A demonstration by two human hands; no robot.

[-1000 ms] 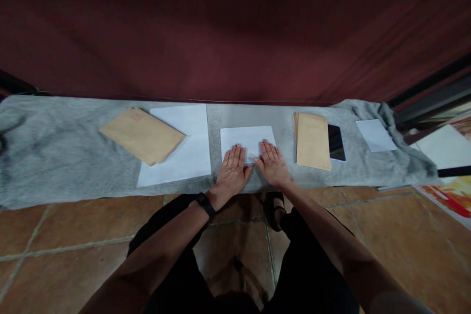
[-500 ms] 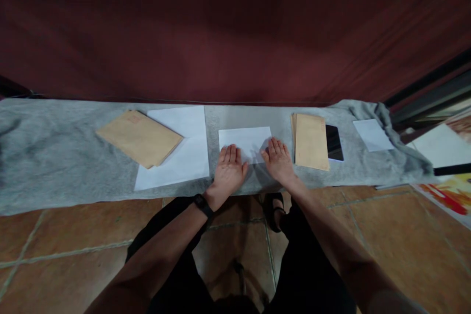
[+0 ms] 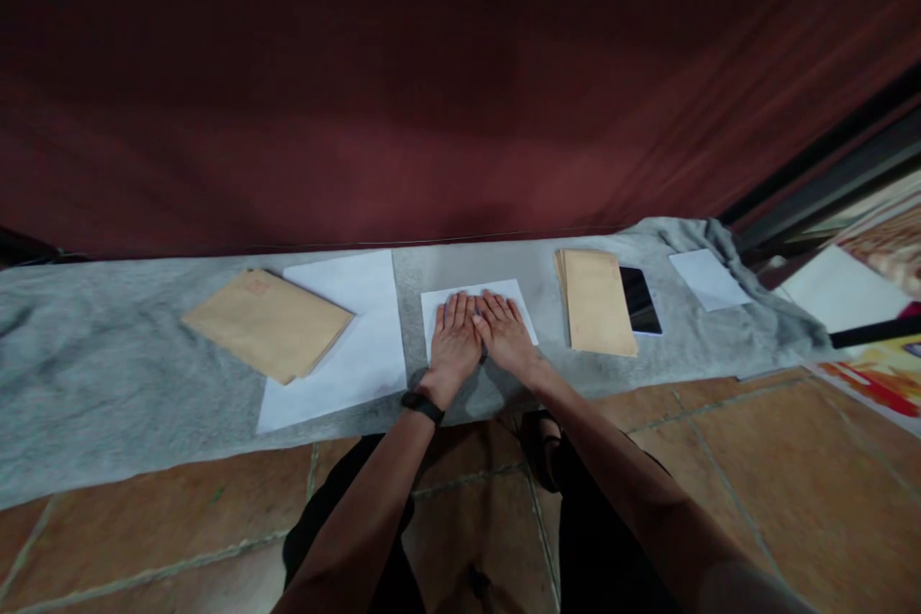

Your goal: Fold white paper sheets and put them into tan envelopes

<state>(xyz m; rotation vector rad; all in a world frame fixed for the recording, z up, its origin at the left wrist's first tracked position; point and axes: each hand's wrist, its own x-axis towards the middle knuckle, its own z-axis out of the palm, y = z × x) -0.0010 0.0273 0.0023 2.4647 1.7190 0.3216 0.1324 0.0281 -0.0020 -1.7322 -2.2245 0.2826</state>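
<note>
A white sheet of paper [image 3: 519,294], about the size of a folded page, lies flat in front of me on the grey cloth. Both hands rest on it, palms down, side by side near its middle. My left hand [image 3: 456,338] has its fingers stretched out and pointing away from me. My right hand [image 3: 502,331] lies flat too, its thumb touching or overlapping the left hand. Parts of the paper under the palms are hidden.
Brown envelopes [image 3: 266,321] lie at left on larger white sheets [image 3: 364,350]. To the right are another stack of brown envelopes [image 3: 599,302], a dark-screened phone or tablet [image 3: 640,300] and a white paper [image 3: 709,279]. Everything sits on a narrow cloth-covered table [image 3: 129,365] before a dark red curtain [image 3: 432,153].
My right hand has slid left from the paper's right edge to its middle, and my hands now meet. The camera view has tilted slightly, so the table appears lower.
</note>
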